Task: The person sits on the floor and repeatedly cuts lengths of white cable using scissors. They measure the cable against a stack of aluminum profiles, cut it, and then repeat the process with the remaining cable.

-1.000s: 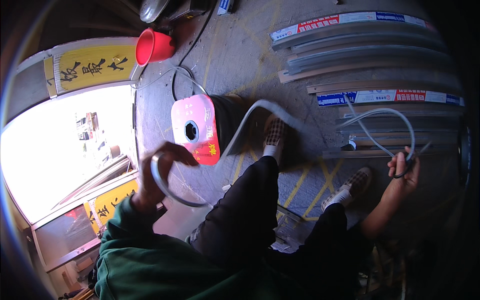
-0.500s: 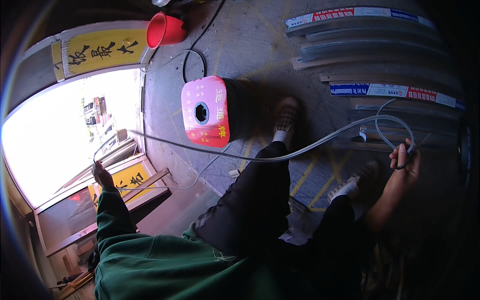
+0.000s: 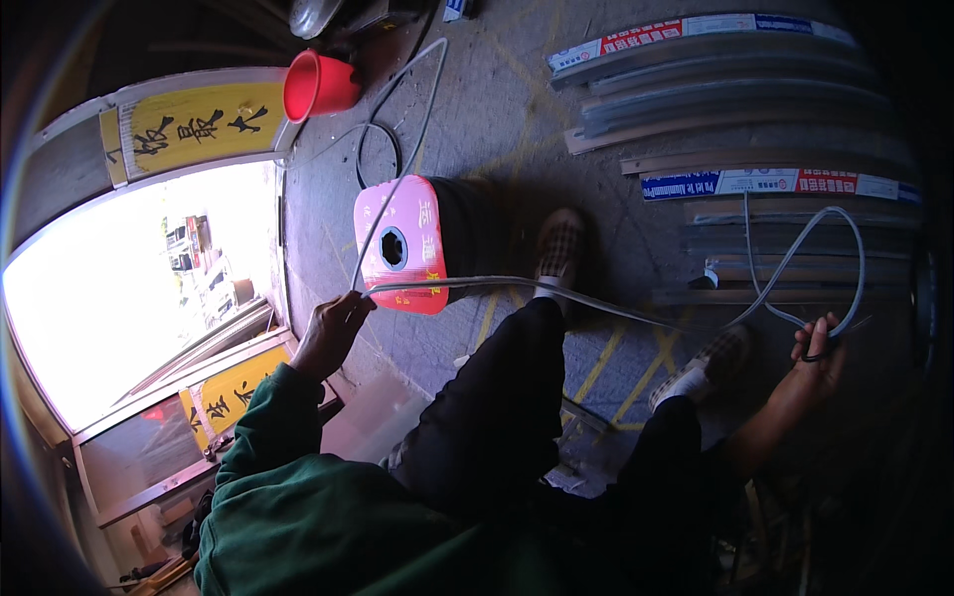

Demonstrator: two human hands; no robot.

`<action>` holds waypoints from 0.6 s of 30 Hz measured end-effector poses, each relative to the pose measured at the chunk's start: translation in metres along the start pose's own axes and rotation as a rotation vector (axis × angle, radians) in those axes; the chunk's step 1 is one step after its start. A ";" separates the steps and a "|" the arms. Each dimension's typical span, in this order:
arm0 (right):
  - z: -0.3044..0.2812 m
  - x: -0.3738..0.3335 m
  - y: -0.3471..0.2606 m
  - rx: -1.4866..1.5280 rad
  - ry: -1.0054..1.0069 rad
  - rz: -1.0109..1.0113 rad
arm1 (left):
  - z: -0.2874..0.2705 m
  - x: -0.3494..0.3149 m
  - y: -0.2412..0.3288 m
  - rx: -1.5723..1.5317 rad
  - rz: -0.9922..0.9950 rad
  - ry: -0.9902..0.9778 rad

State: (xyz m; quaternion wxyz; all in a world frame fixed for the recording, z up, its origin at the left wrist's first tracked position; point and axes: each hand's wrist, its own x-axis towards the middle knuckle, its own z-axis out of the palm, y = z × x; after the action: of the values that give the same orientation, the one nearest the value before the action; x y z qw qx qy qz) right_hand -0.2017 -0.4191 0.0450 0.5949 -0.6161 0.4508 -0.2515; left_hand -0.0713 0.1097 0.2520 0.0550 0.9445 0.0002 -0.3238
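A long, thin grey flexible strip [image 3: 608, 306] stretches between my hands across my legs. My left hand [image 3: 333, 333] is closed on it, just below the spool, and one length rises from there toward the top. My right hand [image 3: 810, 372], out at the right, grips the strip where it bends into a loose loop. A small black loop shows at the right fingers; what it belongs to is unclear. In front of me a large spool [image 3: 429, 209] with a pink printed face and dark centre hole sits on the floor.
A red bucket [image 3: 323, 84] and a coiled black hose or cable [image 3: 397, 149] lie beyond the spool. Long metal profiles [image 3: 735, 109], some in printed wrapping, lie at the right. A bright doorway [image 3: 119, 268] with yellow signs is at the left.
My left hand has come inward from the far left to near the spool, still holding the strip. One length of strip has swung up past the spool. The right hand has lowered slightly.
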 end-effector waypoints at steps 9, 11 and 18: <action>0.004 -0.009 -0.012 -0.038 -0.008 0.019 | -0.005 -0.010 0.045 -0.157 0.350 0.109; 0.006 -0.014 -0.016 -0.108 -0.023 0.010 | -0.011 -0.007 0.068 -0.132 0.500 0.206; 0.005 -0.039 -0.017 -0.642 -0.473 -0.086 | -0.010 0.065 0.052 0.663 0.328 0.097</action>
State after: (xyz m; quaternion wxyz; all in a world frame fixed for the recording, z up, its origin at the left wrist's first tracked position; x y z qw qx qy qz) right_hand -0.2111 -0.3851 0.0692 0.4483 -0.8300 0.3307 0.0263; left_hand -0.0117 0.0564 0.2252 -0.2026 0.9128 -0.2534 -0.2481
